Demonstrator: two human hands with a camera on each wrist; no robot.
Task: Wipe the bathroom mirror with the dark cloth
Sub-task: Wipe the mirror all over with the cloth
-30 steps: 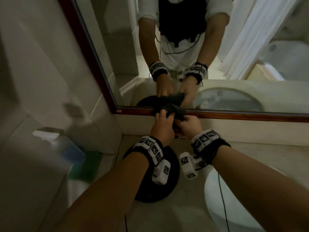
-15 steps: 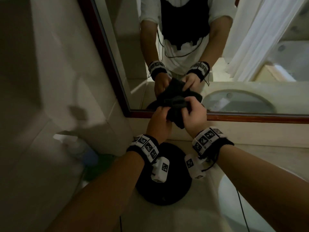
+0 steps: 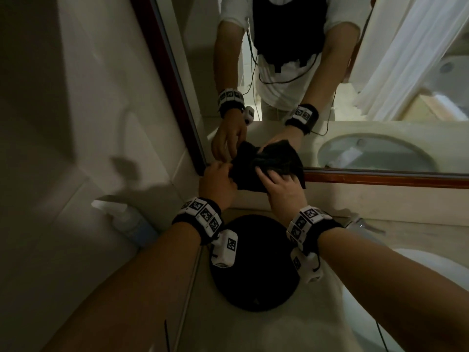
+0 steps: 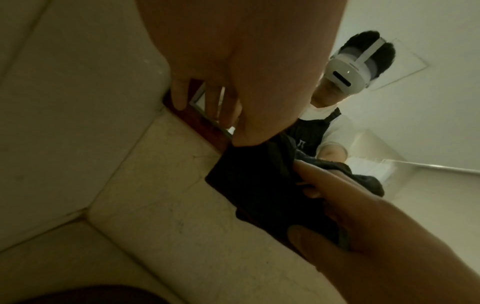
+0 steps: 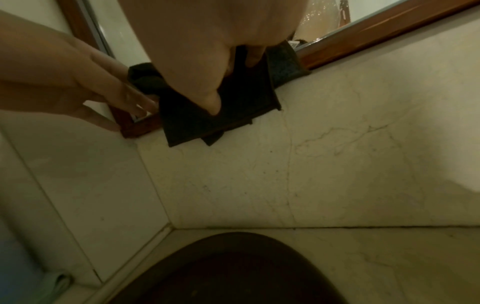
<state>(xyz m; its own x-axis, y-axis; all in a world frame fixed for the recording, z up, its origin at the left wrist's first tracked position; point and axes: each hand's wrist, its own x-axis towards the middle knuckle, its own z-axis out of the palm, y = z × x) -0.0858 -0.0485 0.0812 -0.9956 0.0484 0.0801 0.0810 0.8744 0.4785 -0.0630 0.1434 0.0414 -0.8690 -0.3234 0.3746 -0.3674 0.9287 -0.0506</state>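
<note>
Your mirror (image 3: pixel 304 72) fills the wall ahead, its brown frame (image 3: pixel 380 179) running along the bottom edge and up the left side. Below it the pale bench (image 3: pixel 253 334) carries a round dark mat (image 3: pixel 253 275), with the white basin (image 3: pixel 406 288) to its right and a blurred spray bottle (image 3: pixel 127 222) against the left wall.

Your right hand (image 3: pixel 285 189) lies flat on the cloth (image 3: pixel 266 168) at the mirror's lower left corner. Its fingers (image 3: pixel 264 174) are nearly straight and spread, pressing the cloth against the glass and frame; in the right wrist view the thumb (image 5: pixel 211 102) also presses on the fabric, and the cloth's lower edge hangs below the frame over the tile.

Your left hand (image 3: pixel 218 184) sits just beside, at the cloth's left edge. Its fingers (image 4: pixel 179 96) reach down to the frame's corner, loosely extended; the thumb touches the top of the cloth in the left wrist view, but you cannot tell from these views whether it pinches the fabric.

The cloth is bunched and folded, covering the frame between your two hands.
</note>
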